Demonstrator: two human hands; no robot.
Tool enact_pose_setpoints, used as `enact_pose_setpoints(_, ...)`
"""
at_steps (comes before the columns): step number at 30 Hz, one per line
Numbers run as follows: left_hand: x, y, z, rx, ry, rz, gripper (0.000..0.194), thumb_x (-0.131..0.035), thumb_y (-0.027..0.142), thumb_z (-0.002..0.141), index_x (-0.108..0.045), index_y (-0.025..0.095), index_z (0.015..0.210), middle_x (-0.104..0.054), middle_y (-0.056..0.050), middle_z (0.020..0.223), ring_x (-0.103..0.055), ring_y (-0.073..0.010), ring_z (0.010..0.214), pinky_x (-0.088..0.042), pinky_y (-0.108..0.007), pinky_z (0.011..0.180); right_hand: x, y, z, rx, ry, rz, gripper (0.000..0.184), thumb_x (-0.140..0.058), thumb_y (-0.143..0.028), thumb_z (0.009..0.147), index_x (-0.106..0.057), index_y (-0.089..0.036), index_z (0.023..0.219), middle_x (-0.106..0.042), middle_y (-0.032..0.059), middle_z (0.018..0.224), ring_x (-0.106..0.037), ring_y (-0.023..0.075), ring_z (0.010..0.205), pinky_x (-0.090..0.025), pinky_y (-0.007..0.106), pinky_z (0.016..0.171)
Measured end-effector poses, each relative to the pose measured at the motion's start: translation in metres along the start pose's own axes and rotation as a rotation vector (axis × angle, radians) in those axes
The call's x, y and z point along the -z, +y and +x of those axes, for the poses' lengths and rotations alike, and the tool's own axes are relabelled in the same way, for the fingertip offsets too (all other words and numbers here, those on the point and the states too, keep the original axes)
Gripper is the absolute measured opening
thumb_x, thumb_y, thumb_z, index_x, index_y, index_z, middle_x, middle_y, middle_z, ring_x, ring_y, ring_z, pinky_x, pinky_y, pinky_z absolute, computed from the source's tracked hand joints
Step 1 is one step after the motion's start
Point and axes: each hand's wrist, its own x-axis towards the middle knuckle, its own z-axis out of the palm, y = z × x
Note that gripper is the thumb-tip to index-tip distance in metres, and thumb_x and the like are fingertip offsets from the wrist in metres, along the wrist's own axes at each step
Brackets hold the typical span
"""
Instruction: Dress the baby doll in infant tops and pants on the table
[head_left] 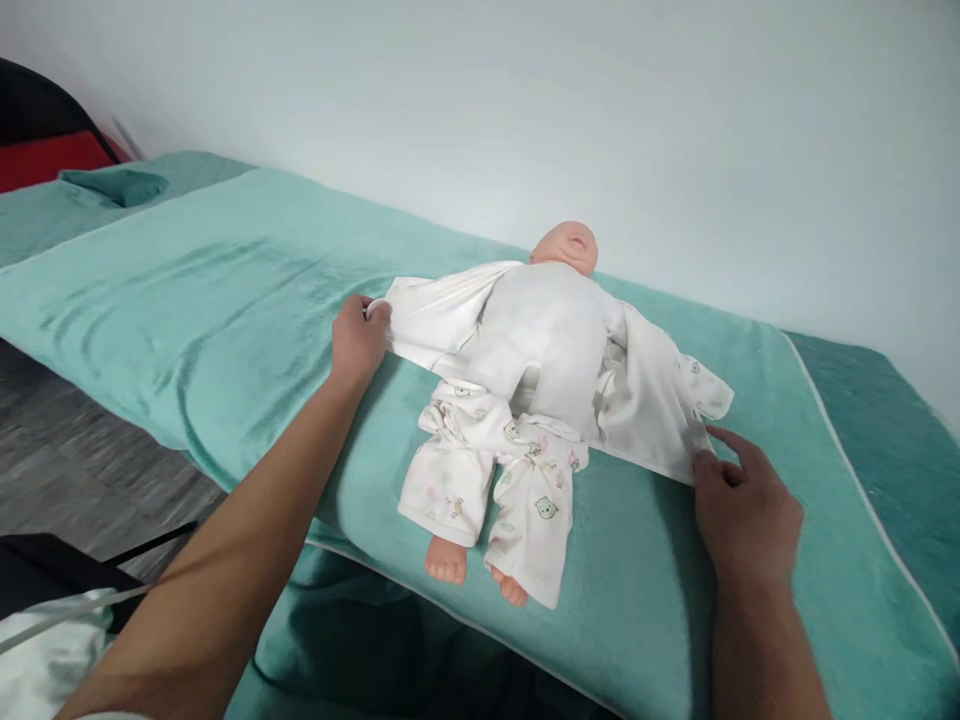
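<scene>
A baby doll lies on its back on the green-covered bed, head toward the wall and feet toward me. Under it a white baby shirt is spread open to both sides, its patterned outer side showing at one sleeve. Printed baby pants are bunched around the doll's legs, and both bare feet stick out. My left hand pinches the edge of the shirt's left panel and holds it outward. At the lower right corner of the shirt, my right hand grips the fabric between thumb and fingers.
The bed's teal cover is wrinkled on the left and bordered by white piping. A white wall rises right behind the doll's head. A red and black object stands at the far left, above dark grey flooring.
</scene>
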Motion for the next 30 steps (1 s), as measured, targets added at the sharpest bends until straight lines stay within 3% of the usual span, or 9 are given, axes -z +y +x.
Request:
enact_pose_setpoints(4, -0.006, -0.003, -0.006, -0.091, 0.028, 0.267, 0.006, -0.057, 0.024, 0.091, -0.057, 0.022, 0.097, -0.064, -0.006, 0.093, -0.059, -0.0248, 0.087, -0.041, -0.036, 0.076, -0.004, 0.005, -0.012, 0.091, 0.134, -0.017, 0.036, -0.055, -0.037, 0.092, -0.075, -0.019, 0.116, -0.066, 0.0067, 0.073, -0.059, 0.0241, 0.066, -0.042, 0.038, 0.068)
enact_pose_setpoints(8, -0.014, 0.006, -0.021, -0.374, 0.071, 0.268, 0.016, -0.055, 0.012, 0.085, -0.059, 0.022, 0.098, -0.065, -0.011, 0.113, -0.057, -0.0303, 0.113, -0.043, -0.043, 0.096, -0.014, -0.018, -0.026, 0.412, 0.271, 0.176, 0.023, -0.061, -0.033, 0.093, -0.075, -0.016, 0.101, -0.069, 0.0077, 0.082, -0.063, 0.0203, 0.070, -0.049, 0.035, 0.071)
enact_pose_setpoints(9, -0.016, 0.010, -0.026, -0.430, 0.022, 0.197, 0.014, -0.055, 0.013, 0.085, -0.060, 0.022, 0.095, -0.065, -0.010, 0.110, -0.057, -0.0287, 0.112, -0.044, -0.042, 0.097, -0.016, -0.027, -0.030, 0.521, 0.260, 0.237, 0.018, -0.063, -0.030, 0.093, -0.074, -0.017, 0.099, -0.070, 0.0080, 0.086, -0.065, 0.0200, 0.074, -0.051, 0.035, 0.072)
enact_pose_setpoints(11, -0.017, 0.019, -0.038, -0.438, -0.209, -0.009, 0.006, -0.057, 0.020, 0.087, -0.062, 0.020, 0.090, -0.067, -0.006, 0.097, -0.061, -0.0230, 0.096, -0.048, -0.037, 0.090, -0.020, -0.046, -0.036, 0.737, 0.157, 0.336, 0.010, -0.065, -0.024, 0.093, -0.071, -0.020, 0.100, -0.071, 0.0079, 0.095, -0.067, 0.0201, 0.084, -0.053, 0.034, 0.077)
enact_pose_setpoints(14, -0.014, 0.032, -0.051, -0.254, -0.618, -0.291, 0.017, -0.066, 0.035, 0.085, -0.067, 0.018, 0.089, -0.064, -0.001, 0.077, -0.057, -0.0150, 0.072, -0.047, -0.028, 0.068, -0.026, -0.069, -0.039, 0.926, -0.131, 0.475, 0.010, -0.065, -0.017, 0.094, -0.068, -0.023, 0.101, -0.069, 0.0051, 0.097, -0.066, 0.0180, 0.088, -0.053, 0.032, 0.077)
enact_pose_setpoints(17, -0.005, 0.035, -0.055, -0.137, -0.800, -0.418, 0.028, -0.076, 0.042, 0.079, -0.069, 0.017, 0.088, -0.060, 0.002, 0.073, -0.052, -0.0113, 0.067, -0.042, -0.023, 0.062, -0.031, -0.074, -0.035, 0.890, -0.292, 0.623, 0.007, -0.068, -0.018, 0.093, -0.065, -0.024, 0.093, -0.064, 0.0022, 0.090, -0.062, 0.0160, 0.083, -0.051, 0.031, 0.073)
enact_pose_setpoints(21, 0.005, 0.029, -0.050, -0.129, -1.007, -0.459, 0.024, -0.077, 0.040, 0.081, -0.071, 0.017, 0.087, -0.055, 0.003, 0.070, -0.048, -0.0091, 0.064, -0.038, -0.022, 0.061, -0.035, -0.060, -0.033, 0.797, -0.381, 0.722, 0.016, -0.076, -0.025, 0.088, -0.062, -0.026, 0.098, -0.061, 0.0026, 0.097, -0.060, 0.0186, 0.090, -0.050, 0.035, 0.079)
enact_pose_setpoints(25, 0.011, 0.026, -0.045, -0.174, -1.189, -0.489, 0.019, -0.077, 0.034, 0.079, -0.071, 0.017, 0.084, -0.061, -0.002, 0.086, -0.055, -0.0121, 0.076, -0.044, -0.024, 0.069, -0.034, -0.049, -0.038, 0.769, -0.393, 0.701, 0.029, -0.082, -0.028, 0.083, -0.061, -0.027, 0.103, -0.059, 0.0039, 0.104, -0.060, 0.0213, 0.098, -0.050, 0.038, 0.085)
enact_pose_setpoints(30, 0.015, 0.028, -0.042, -0.192, -1.299, -0.429, 0.012, -0.073, 0.026, 0.079, -0.070, 0.018, 0.087, -0.059, -0.001, 0.086, -0.051, -0.0121, 0.075, -0.043, -0.024, 0.069, -0.033, -0.051, -0.040, 0.781, -0.346, 0.652, 0.030, -0.081, -0.024, 0.082, -0.059, -0.026, 0.102, -0.059, 0.0035, 0.104, -0.059, 0.0203, 0.097, -0.049, 0.037, 0.083)
